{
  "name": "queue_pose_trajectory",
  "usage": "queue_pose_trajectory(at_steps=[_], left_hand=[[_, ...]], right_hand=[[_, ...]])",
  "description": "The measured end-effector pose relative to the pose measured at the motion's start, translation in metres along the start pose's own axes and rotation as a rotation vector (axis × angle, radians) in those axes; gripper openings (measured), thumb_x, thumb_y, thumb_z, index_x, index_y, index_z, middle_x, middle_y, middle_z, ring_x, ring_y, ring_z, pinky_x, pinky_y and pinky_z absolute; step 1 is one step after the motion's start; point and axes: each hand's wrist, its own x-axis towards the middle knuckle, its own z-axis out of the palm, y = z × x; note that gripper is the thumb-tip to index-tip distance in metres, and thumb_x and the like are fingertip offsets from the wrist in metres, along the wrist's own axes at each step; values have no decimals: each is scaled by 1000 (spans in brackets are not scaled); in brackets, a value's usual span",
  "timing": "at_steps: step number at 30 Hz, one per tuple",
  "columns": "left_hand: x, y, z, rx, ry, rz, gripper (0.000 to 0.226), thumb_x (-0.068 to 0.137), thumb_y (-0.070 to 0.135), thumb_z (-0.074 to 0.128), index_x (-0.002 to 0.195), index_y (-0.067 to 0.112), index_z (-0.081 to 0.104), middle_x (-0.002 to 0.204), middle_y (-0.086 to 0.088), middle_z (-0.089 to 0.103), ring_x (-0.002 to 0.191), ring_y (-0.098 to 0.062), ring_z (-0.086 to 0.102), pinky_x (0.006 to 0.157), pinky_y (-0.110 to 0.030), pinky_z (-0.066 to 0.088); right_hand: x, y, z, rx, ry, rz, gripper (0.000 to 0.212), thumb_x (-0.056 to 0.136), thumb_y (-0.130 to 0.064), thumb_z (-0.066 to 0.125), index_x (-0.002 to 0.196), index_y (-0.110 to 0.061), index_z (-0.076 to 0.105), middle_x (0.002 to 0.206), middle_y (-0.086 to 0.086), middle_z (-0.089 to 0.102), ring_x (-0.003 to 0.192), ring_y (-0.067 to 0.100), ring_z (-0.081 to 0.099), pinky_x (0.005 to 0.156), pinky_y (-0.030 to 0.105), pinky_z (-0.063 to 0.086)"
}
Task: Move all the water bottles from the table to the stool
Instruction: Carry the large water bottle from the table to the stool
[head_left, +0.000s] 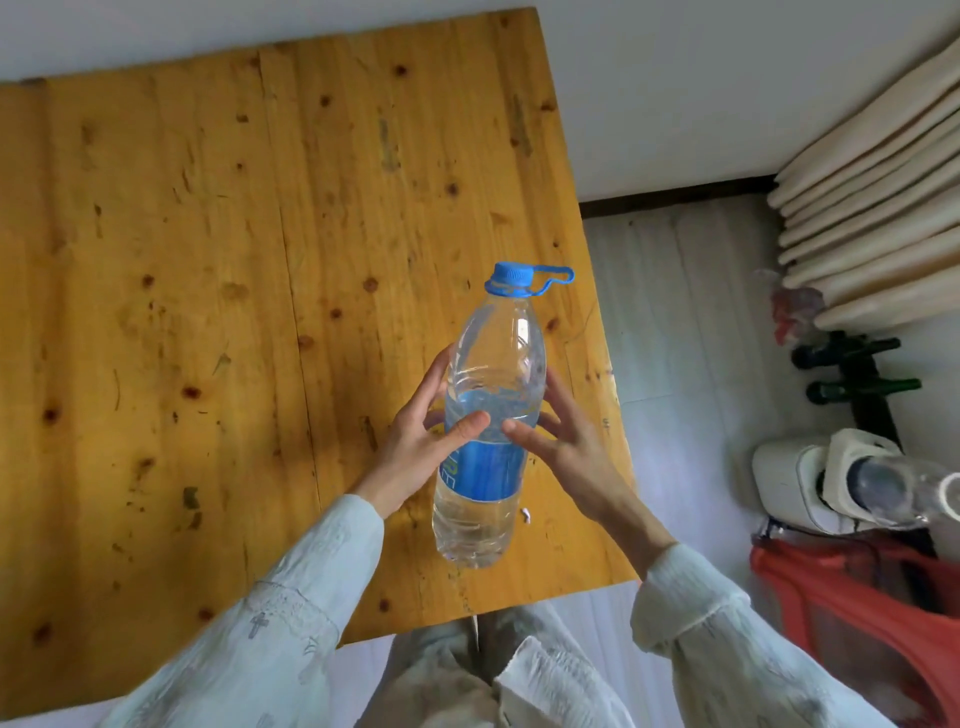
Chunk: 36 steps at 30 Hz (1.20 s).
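A knotty orange wooden table (234, 260) fills the view, set against a white wall, with pale floor to its right. Near the table's front right corner, a clear water bottle (485, 415) with blue cap and label stands or hovers; its base contact is unclear. The left hand (421, 447) and right hand (566, 447) grip its sides. Right of the table, pale slats (872, 218), a red basket (857, 613) and white clutter are cut off.

Lighting: soft, bright daylight; you get faint shadows on the table (208, 260). Glare: small highlights on the bottle (491, 415). Distortion: wide-angle bending at edges. Blur: slight, lower right.
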Motion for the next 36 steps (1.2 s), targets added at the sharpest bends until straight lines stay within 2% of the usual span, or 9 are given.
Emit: queue_pose_trajectory(at_steps=[2,7,11,15,19,24,28,32,36], left_hand=[[-7,2,2,-1,14,17,67,67,48,64,116,69,24,117,35,45,112,4,49,84,-13,45],[-26,13,2,15,-17,126,71,65,40,68,120,61,28,120,26,48,98,19,53,69,-4,46],[-50,19,1,59,-81,232,74,65,40,74,122,62,33,130,15,51,112,1,55,83,-22,53],[-82,23,12,117,-211,313,75,61,44,76,121,62,35,128,19,52,113,-5,56,91,-32,49],[-116,27,43,161,-391,361,72,60,40,76,117,62,38,118,23,55,104,1,58,87,-28,49],[-173,29,111,227,-668,402,73,59,38,73,122,53,38,119,12,56,96,6,60,78,-16,52],[-235,13,177,278,-899,462,73,68,15,75,125,43,40,115,6,58,89,7,61,71,-10,49],[-306,-14,237,321,-1130,466,74,67,12,75,126,43,42,115,3,59,92,0,64,72,-14,51],[-393,-57,294,349,-1335,462,72,66,15,75,122,47,44,108,14,63,92,-2,66,71,-14,51]], right_hand=[[-6,0,2,6,26,-1,72,74,-33,67,137,-35,31,134,-14,50,117,11,52,89,29,52],[-33,-9,9,52,100,-49,71,78,-19,67,138,-29,31,134,-9,50,115,5,53,86,18,52],[-74,-15,22,102,232,-103,78,77,-15,68,141,-23,25,142,-2,42,123,13,48,96,31,49],[-131,-10,37,173,386,-146,77,77,-7,67,141,-21,26,143,2,41,125,18,46,100,42,46],[-197,5,43,245,577,-188,75,77,-5,67,140,-20,29,139,5,46,123,22,49,99,43,46],[-297,38,41,332,856,-248,74,75,-6,69,138,-23,33,135,4,49,116,20,54,90,34,50],[-390,72,47,390,1099,-307,76,66,-16,72,134,-26,38,127,-1,55,105,11,58,82,24,51],[-483,117,62,438,1321,-329,79,65,-24,72,135,-31,37,127,0,57,107,12,59,85,26,52],[-584,167,86,459,1500,-337,71,65,-26,74,128,-37,43,122,0,61,108,15,60,86,30,52]])
